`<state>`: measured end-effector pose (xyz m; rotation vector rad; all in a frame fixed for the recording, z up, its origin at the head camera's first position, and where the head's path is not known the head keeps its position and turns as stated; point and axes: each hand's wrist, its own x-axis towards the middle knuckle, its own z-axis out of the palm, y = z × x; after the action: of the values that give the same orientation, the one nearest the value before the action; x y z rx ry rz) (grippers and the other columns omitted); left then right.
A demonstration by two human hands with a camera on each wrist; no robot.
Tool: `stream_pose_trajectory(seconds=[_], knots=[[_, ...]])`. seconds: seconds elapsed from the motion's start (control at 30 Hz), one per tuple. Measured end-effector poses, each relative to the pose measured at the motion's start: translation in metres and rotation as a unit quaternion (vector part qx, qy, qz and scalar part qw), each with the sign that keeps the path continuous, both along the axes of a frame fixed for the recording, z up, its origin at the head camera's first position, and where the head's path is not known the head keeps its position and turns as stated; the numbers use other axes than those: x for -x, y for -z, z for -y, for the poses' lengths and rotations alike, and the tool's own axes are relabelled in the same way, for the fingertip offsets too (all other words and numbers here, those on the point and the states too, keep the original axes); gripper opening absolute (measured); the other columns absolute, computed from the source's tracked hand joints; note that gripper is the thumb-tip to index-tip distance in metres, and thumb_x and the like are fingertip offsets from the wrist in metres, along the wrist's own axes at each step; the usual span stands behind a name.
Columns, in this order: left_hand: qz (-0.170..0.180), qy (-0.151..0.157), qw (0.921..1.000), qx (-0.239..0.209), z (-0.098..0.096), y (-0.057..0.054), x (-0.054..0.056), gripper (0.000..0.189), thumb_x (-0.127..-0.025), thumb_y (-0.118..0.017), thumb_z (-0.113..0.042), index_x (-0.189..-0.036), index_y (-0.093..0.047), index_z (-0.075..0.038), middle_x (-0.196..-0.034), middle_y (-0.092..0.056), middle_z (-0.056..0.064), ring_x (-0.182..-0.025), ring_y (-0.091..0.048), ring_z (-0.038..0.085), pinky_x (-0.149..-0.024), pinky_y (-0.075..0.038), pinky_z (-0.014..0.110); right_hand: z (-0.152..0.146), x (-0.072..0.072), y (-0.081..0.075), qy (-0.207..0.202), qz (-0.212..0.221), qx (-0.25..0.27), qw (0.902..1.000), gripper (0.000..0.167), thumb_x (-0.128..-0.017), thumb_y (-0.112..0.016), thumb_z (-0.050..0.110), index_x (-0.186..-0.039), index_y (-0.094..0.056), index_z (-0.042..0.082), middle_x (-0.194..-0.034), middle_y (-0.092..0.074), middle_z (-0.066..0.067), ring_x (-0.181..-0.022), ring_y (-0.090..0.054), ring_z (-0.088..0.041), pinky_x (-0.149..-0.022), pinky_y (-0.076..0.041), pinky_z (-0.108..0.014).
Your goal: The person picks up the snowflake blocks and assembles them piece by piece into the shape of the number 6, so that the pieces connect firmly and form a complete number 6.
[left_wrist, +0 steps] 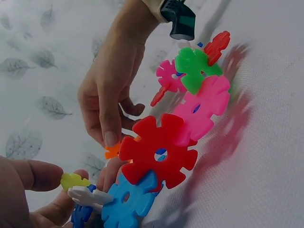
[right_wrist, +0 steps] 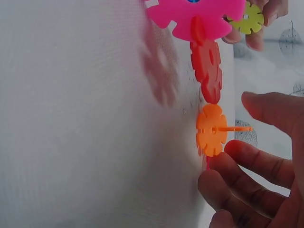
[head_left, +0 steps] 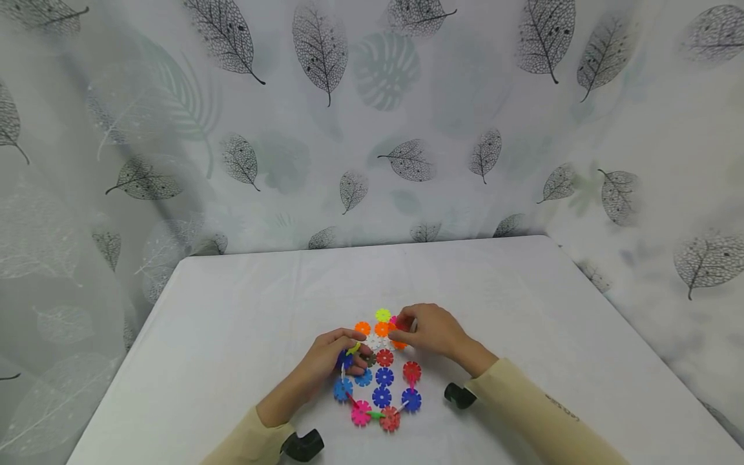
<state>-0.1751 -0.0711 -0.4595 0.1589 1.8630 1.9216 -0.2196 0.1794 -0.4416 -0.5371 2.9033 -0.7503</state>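
Observation:
Notched plastic snowflake discs are joined into a chain loop on the table. My left hand (head_left: 328,354) is at the loop's left side, thumb and finger pinching a yellow snowflake disc (left_wrist: 74,181). That disc meets a white disc (left_wrist: 89,196) and a blue disc (left_wrist: 81,214). At the loop's far right, my right hand (head_left: 433,329) has its thumb and fingers apart around an orange disc (right_wrist: 212,130). A second orange disc (right_wrist: 239,128) stands edge-on from it, between thumb and index finger. Fingertips appear to touch the first disc's lower edge.
Inside the loop lie loose-looking blue discs (head_left: 384,376), a red disc (head_left: 384,358) and white discs (head_left: 380,343). A yellow-green disc (head_left: 383,315) is at the far end. Black wrist cameras (head_left: 460,396) sit by both sleeves. A leaf-patterned curtain (head_left: 407,161) hangs behind the white table (head_left: 232,310).

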Motion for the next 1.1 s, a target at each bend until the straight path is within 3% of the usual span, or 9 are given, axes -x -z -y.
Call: stream_pose_trajectory(seconds=[0.2, 0.4, 0.6, 0.77, 1.0, 1.1], knots=[[0.003, 0.005, 1.0000, -0.007, 0.0020, 0.0010, 0.0000, 0.037, -0.108, -0.042, -0.018, -0.132, -0.055, 0.008, -0.117, -0.069, 0.019, -0.090, -0.071, 0.023, -0.083, -0.059, 0.035, 0.0024, -0.0009, 0.0005, -0.006, 0.001, 0.009, 0.9999, 0.016, -0.087, -0.080, 0.033, -0.090, -0.070, 0.021, -0.079, -0.061, 0.012, -0.070, -0.056, -0.009, -0.065, -0.050, -0.028], [0.005, 0.005, 0.9999, -0.014, 0.0020, 0.0013, -0.0003, 0.038, -0.108, -0.042, -0.018, -0.132, -0.054, 0.008, -0.117, -0.069, 0.019, -0.092, -0.071, 0.024, -0.084, -0.059, 0.036, 0.0025, -0.0019, 0.0023, 0.004, -0.011, 0.022, 0.9997, 0.012, -0.088, -0.080, 0.026, -0.087, -0.069, 0.021, -0.077, -0.060, 0.011, -0.069, -0.055, -0.010, -0.063, -0.050, -0.028], [0.014, 0.003, 0.9996, -0.024, 0.0012, 0.0018, 0.0005, 0.039, -0.108, -0.044, -0.019, -0.135, -0.052, 0.007, -0.119, -0.069, 0.020, -0.095, -0.071, 0.026, -0.085, -0.059, 0.037, 0.0027, -0.0028, -0.0007, 0.011, 0.013, 0.121, 0.9925, 0.015, -0.093, -0.074, 0.022, -0.086, -0.061, 0.019, -0.088, -0.065, 0.009, -0.076, -0.059, -0.013, -0.067, -0.053, -0.029], [0.039, 0.000, 0.9982, -0.047, 0.0004, 0.0016, 0.0019, 0.039, -0.108, -0.046, -0.018, -0.139, -0.048, 0.005, -0.123, -0.067, 0.021, -0.101, -0.071, 0.028, -0.088, -0.058, 0.037, 0.0038, -0.0031, -0.0022, -0.019, 0.031, 0.171, 0.9846, 0.017, -0.098, -0.068, 0.020, -0.090, -0.053, 0.016, -0.083, -0.064, 0.004, -0.074, -0.059, -0.015, -0.064, -0.051, -0.029], [0.037, 0.017, 0.9972, -0.062, 0.0002, 0.0017, 0.0009, 0.043, -0.108, -0.050, -0.021, -0.142, -0.044, 0.004, -0.126, -0.066, 0.023, -0.111, -0.068, 0.032, -0.092, -0.056, 0.038, 0.0040, -0.0033, -0.0005, -0.075, 0.043, 0.180, 0.9799, 0.017, -0.096, -0.072, 0.022, -0.093, -0.057, 0.018, -0.088, -0.070, 0.010, -0.075, -0.064, -0.013, -0.067, -0.053, -0.028], [0.031, 0.026, 0.9968, -0.068, 0.0009, 0.0021, 0.0001, 0.044, -0.108, -0.050, -0.021, -0.144, -0.043, 0.003, -0.127, -0.066, 0.023, -0.115, -0.066, 0.034, -0.094, -0.055, 0.038, 0.0045, -0.0040, -0.0024, -0.101, 0.022, 0.165, 0.9809, 0.019, -0.091, -0.079, 0.026, -0.091, -0.061, 0.020, -0.086, -0.068, 0.012, -0.071, -0.062, -0.012, -0.065, -0.053, -0.028]])
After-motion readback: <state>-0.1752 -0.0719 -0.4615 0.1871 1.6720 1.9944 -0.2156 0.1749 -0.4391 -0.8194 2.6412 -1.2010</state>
